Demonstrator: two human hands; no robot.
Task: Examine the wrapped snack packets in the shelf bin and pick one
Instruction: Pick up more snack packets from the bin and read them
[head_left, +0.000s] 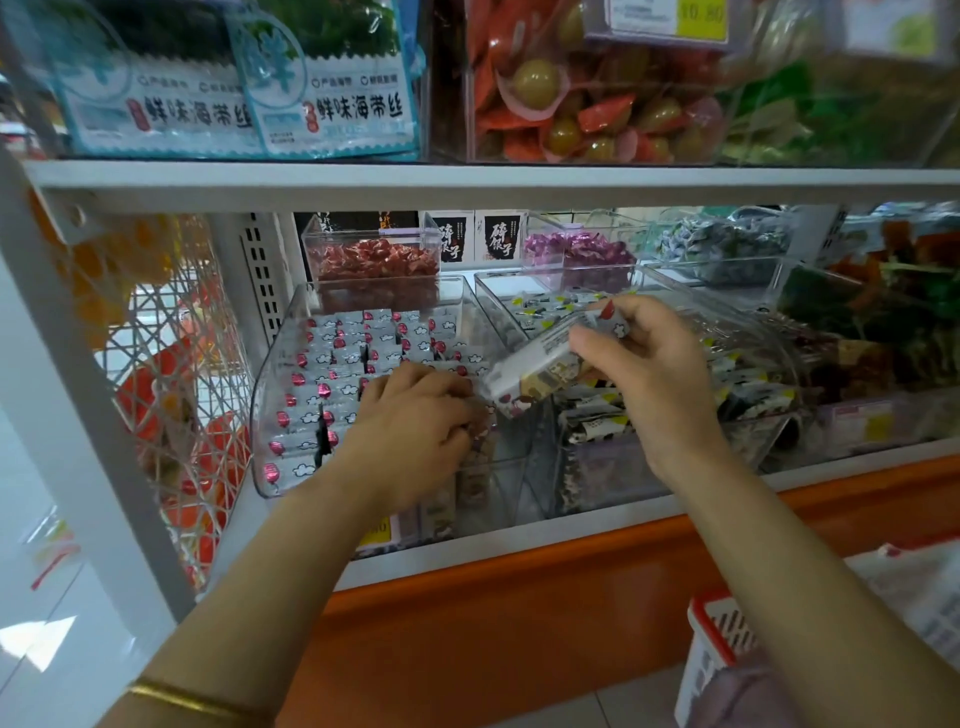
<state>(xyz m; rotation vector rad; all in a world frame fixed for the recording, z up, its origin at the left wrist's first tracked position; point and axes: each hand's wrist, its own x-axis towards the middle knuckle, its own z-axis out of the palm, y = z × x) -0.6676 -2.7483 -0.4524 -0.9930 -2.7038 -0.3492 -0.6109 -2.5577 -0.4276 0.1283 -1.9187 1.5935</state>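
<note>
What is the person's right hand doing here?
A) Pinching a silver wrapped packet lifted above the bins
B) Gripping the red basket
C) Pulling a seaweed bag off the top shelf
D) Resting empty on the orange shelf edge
A: the right hand pinches the silver packet near one end and holds it tilted above the clear bin, not on a shelf.

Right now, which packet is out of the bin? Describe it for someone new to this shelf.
On the shelf with the orange front edge, find the front-left clear bin, filled with rows of silver packets. The packet is pinched in the right hand where that bin meets the next; alone, it is lifted out, tilted, its printed back showing.
</note>
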